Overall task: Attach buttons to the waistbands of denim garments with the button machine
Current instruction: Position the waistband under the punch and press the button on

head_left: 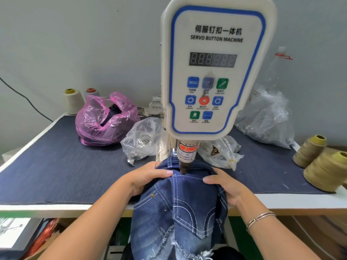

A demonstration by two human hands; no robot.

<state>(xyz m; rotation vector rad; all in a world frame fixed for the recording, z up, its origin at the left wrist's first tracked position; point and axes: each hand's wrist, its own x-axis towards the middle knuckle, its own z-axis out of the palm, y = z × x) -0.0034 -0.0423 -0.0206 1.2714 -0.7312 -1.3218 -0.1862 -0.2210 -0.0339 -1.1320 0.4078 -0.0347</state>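
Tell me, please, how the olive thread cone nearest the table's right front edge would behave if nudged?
The thread cone lies on its side, so it would probably roll in a curve. It sits close to the table edge and might drop off. Its dense winding suggests some weight.

A white-edged counter [281,200] is covered by a dark blue denim mat [56,171]. On it rest a pink plastic bag [105,121], clear bags of metal parts [142,139], thread cones [326,171] at the right edge, and the button machine [214,72]
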